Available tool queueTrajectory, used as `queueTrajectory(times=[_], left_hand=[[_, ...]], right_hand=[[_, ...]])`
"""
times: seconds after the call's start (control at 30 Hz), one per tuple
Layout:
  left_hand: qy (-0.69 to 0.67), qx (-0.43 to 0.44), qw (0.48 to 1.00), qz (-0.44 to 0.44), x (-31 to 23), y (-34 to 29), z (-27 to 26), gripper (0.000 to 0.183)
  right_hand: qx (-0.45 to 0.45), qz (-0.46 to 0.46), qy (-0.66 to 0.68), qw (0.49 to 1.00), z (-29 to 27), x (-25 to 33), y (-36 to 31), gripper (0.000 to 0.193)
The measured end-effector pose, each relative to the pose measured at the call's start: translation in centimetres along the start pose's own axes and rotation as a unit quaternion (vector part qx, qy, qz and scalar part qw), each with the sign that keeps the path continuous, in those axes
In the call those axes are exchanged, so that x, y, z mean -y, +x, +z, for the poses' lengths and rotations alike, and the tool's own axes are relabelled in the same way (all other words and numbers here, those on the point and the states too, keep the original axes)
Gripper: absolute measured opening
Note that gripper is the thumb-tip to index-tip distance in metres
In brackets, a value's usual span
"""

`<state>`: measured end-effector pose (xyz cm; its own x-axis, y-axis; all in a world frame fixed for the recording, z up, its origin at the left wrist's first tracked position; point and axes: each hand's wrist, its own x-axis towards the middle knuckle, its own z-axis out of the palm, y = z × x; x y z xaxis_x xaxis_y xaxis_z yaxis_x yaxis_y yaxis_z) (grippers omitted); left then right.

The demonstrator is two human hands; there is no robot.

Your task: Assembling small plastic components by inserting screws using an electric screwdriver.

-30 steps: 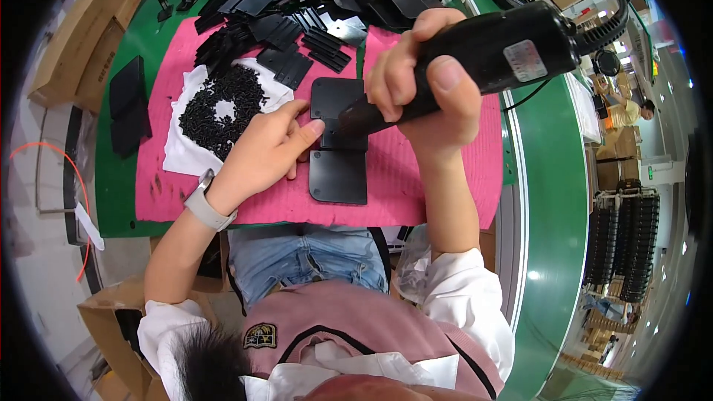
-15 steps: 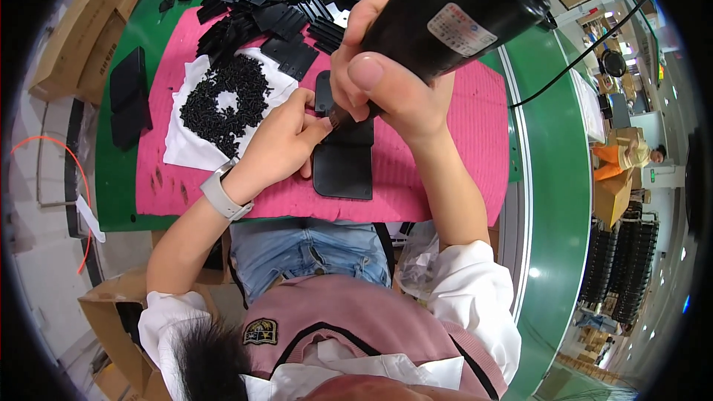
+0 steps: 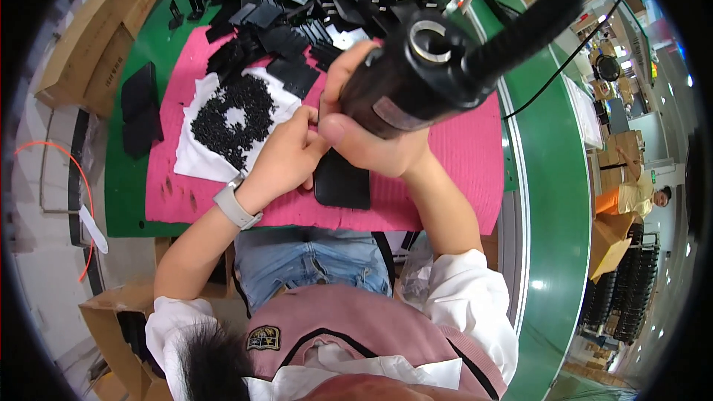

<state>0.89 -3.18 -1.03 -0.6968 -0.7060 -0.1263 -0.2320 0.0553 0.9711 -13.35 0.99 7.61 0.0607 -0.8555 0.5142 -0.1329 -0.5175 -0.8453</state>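
On the pink mat (image 3: 460,171), near its front edge, a flat black plate (image 3: 343,186) lies under both hands. The right hand (image 3: 371,141) is wrapped tight around a black power driver (image 3: 416,78), held upright over the plate, its thick cable (image 3: 535,15) running off toward the upper right; the tip is hidden behind the hand. The left hand (image 3: 286,160) rests on the plate's left edge, fingers curled and pinched together against the right thumb; whether it holds a small part cannot be told. A pale watch (image 3: 236,206) sits on the left wrist. Just left of the hands, a heap of small black screws (image 3: 234,119) lies on a white cloth (image 3: 197,160) on the mat. More black plates (image 3: 297,22) are piled at the far end of the mat, and two dark pieces (image 3: 140,108) lie on the green table (image 3: 122,186) beside it. Cardboard boxes (image 3: 82,52) stand at far left
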Motion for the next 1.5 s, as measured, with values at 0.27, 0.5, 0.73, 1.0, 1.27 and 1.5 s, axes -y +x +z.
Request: queueTrajectory(times=[0.27, 0.5, 0.73, 1.0, 1.27, 1.5], left_hand=[[0.046, -0.033, 0.997, 0.061, -1.0, -2.8, 0.6, 0.080], [-0.034, -0.148, 0.969, 0.193, -2.4, -4.6, 3.1, 0.054], [0.188, -0.207, 0.863, 0.421, -4.8, -5.6, 1.4, 0.034], [-0.168, -0.162, 0.955, 0.183, -1.1, -7.6, 0.4, 0.038], [0.300, -0.500, 0.779, 0.233, 6.2, -16.9, -6.3, 0.027], [-0.245, -0.781, 0.571, 0.061, 12.6, -37.4, -23.6, 0.044]], right_hand=[[-0.270, 0.103, 0.061, 0.955, -9.3, 0.8, -3.1, 0.037], [-0.185, 0.114, -0.739, 0.638, -14.3, -1.5, -9.7, 0.056], [0.314, -0.025, -0.449, 0.836, -4.2, 3.5, -3.5, 0.059], [0.116, -0.096, -0.239, 0.959, 0.3, 1.6, -4.0, 0.032], [0.213, 0.019, 0.043, 0.976, 0.3, 3.6, -3.9, 0.035], [-0.015, -0.061, -0.593, 0.803, -7.7, -5.7, 4.0, 0.048]])
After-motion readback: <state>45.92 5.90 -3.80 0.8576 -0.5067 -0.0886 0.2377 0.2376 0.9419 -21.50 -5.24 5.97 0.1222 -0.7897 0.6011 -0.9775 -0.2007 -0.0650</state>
